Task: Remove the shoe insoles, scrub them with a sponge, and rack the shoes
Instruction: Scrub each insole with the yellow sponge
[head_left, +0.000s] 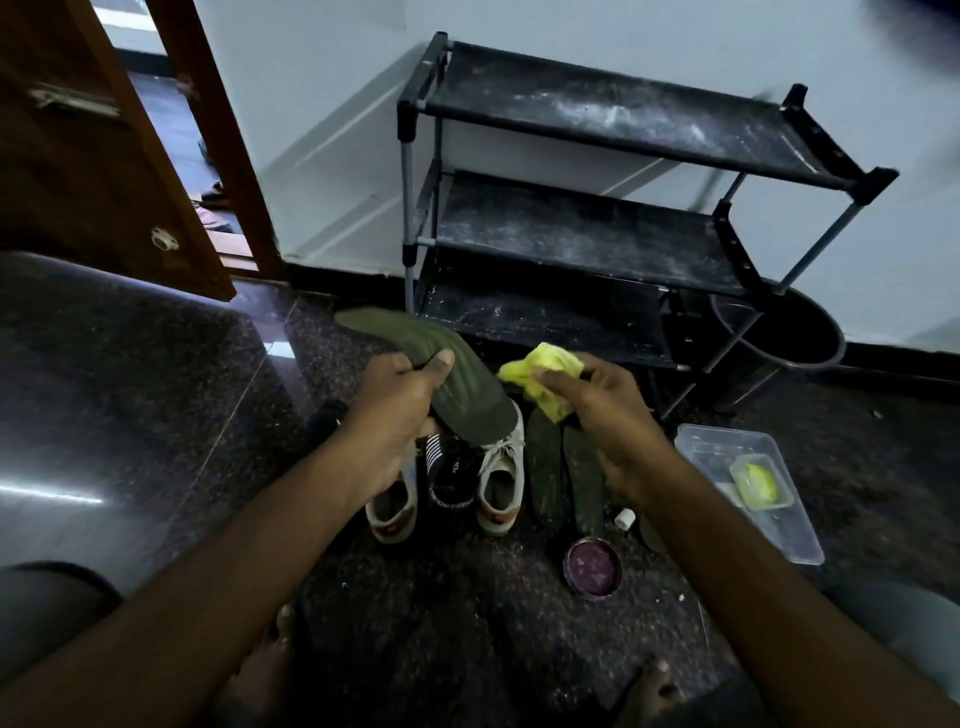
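Note:
My left hand (400, 410) grips a dark green insole (457, 387) above the floor, thumb on its upper face, toe end pointing up and left. My right hand (608, 415) holds a crumpled yellow sponge (545, 379) just right of the insole, a small gap between them. Below, a pair of beige shoes (501, 483) stands on the floor with a black shoe (449, 478) between them. Two more dark insoles (563, 473) lie flat to the right of the shoes. The black three-tier shoe rack (597, 234) stands against the wall, its dusty shelves bare.
A clear plastic tray (779, 519) with a yellow bar in a small dish sits at right. A round tin (592, 569) and a small white cap (625, 518) lie on the dark floor. A black bucket (784, 332) stands beside the rack. A wooden door (93, 171) hangs open at left.

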